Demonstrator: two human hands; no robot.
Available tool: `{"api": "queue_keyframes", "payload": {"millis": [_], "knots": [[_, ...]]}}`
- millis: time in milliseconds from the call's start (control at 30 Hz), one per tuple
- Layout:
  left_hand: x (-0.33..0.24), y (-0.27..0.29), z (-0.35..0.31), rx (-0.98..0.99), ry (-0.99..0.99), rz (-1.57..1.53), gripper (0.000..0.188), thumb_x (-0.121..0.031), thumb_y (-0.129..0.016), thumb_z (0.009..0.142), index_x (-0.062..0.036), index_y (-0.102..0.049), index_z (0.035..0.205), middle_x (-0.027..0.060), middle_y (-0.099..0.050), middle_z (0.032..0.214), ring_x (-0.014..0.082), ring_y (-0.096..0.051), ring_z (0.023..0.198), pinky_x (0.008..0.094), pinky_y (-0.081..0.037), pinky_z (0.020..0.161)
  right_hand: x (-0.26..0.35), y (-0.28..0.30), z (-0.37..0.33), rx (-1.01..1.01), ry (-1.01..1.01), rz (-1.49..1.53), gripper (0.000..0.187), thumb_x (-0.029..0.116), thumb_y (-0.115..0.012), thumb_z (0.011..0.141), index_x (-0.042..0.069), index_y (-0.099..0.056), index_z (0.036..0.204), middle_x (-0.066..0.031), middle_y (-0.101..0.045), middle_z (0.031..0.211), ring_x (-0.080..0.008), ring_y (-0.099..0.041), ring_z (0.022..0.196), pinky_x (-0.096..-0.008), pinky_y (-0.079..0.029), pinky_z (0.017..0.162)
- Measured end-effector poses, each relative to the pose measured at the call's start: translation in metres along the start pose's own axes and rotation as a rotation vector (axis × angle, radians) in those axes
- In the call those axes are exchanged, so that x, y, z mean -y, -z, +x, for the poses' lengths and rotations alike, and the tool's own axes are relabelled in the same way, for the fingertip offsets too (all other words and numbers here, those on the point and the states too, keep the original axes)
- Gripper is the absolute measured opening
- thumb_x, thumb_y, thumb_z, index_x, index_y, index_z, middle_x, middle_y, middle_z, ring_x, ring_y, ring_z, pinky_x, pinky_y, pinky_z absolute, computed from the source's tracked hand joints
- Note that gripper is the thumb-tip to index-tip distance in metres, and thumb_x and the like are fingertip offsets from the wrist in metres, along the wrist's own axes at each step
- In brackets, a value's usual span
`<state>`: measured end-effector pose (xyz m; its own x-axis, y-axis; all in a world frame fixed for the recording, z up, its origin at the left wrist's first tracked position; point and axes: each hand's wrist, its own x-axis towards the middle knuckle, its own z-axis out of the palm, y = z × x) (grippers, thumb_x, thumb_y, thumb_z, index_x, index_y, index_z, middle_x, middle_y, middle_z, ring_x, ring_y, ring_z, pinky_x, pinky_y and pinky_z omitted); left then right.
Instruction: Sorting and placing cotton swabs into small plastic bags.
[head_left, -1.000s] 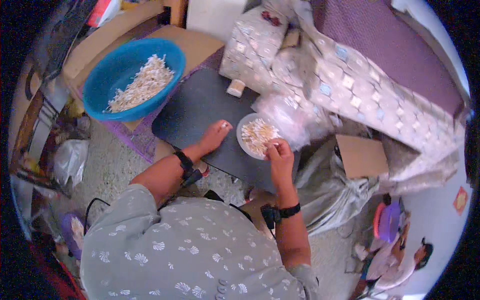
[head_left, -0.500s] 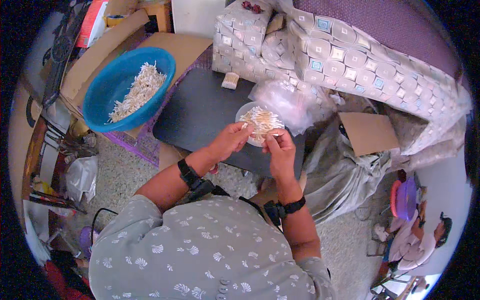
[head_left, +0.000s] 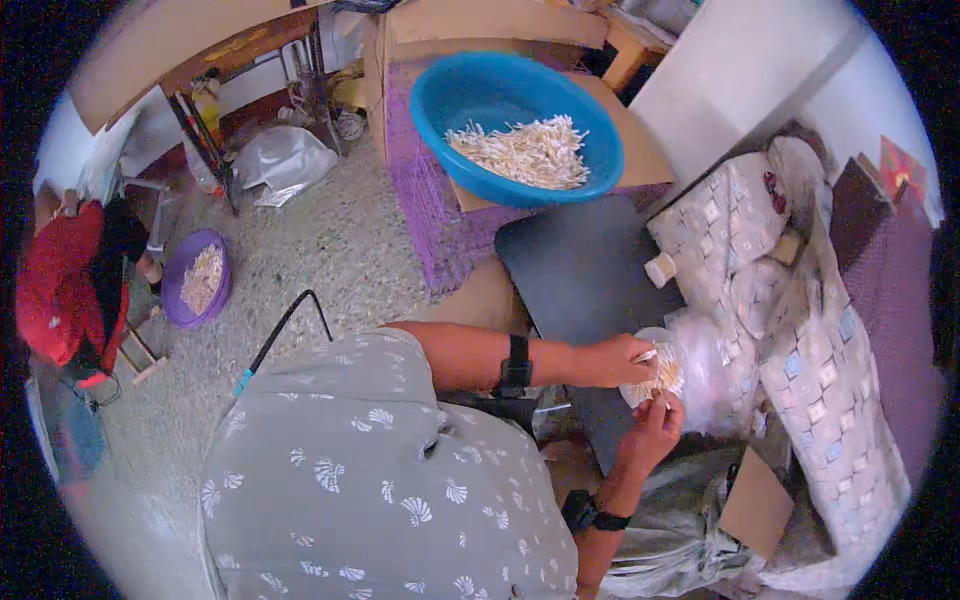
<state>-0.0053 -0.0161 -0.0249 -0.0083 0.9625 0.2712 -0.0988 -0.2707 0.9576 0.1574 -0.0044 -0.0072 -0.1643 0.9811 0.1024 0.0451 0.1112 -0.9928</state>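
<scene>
A small pale bowl (head_left: 637, 394) heaped with white-tipped cotton swabs (head_left: 666, 374) sits at the end of a black tabletop (head_left: 590, 265). Over its far-left rim my left hand (head_left: 618, 361) is closed, with white swab tips showing at its fingertips. My right hand (head_left: 658, 424) pinches at the bowl's near side, its thumb and fingers together; what lies between them is too small to make out. A clear plastic bag (head_left: 708, 375) rests right beside the bowl. Farther up the tabletop stands a short bundle of swabs (head_left: 661, 268).
A large blue basin (head_left: 440, 135) holding many loose swabs stands on cardboard beyond the tabletop. A patterned sofa (head_left: 815, 340) borders the right. On the floor at left, a purple basin (head_left: 172, 295) of swabs sits near a person in red (head_left: 62, 285). A cardboard piece (head_left: 757, 503) lies at lower right.
The view has swung to the left, so the bowl and both hands now appear farther right. The purple floor basin and the person in red have come into fuller view. Both hands remain at the bowl.
</scene>
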Motion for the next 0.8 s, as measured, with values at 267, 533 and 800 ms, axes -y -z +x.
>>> {"api": "queue_keyframes", "payload": {"millis": [267,533,800], "knots": [[-0.002,0.000,0.010,-0.029,-0.062,-0.046,0.017,-0.022,-0.060,0.084,-0.0054,-0.058,0.085,-0.0006,-0.059,0.077,0.0088,-0.054,0.073,0.0295,-0.047,0.065,-0.012,-0.019,-0.006,0.088,0.131,-0.120,0.010,0.012,-0.055,0.089,0.003,-0.059,0.093,-0.0021,-0.057,0.077,-0.0097,-0.050,0.066,-0.0235,-0.042,0.058],[-0.038,-0.001,0.001,-0.024,-0.035,0.042,0.008,-0.012,-0.062,0.085,-0.0036,-0.060,0.084,-0.0061,-0.051,0.065,0.0015,-0.044,0.060,0.0194,-0.036,0.050,-0.001,-0.013,-0.005,0.034,0.071,0.124,0.006,0.008,-0.062,0.085,0.002,-0.062,0.086,0.0001,-0.059,0.077,-0.0076,-0.051,0.066,-0.0217,-0.042,0.058],[-0.037,-0.008,0.000,0.073,0.053,0.323,0.014,-0.018,-0.064,0.084,-0.0037,-0.062,0.084,-0.0005,-0.058,0.071,0.0068,-0.050,0.064,0.0252,-0.042,0.057,0.024,0.010,-0.005,0.056,0.159,0.158,0.007,0.008,-0.063,0.085,0.004,-0.060,0.089,0.0026,-0.058,0.078,-0.0047,-0.051,0.068,-0.0202,-0.042,0.060]]}}
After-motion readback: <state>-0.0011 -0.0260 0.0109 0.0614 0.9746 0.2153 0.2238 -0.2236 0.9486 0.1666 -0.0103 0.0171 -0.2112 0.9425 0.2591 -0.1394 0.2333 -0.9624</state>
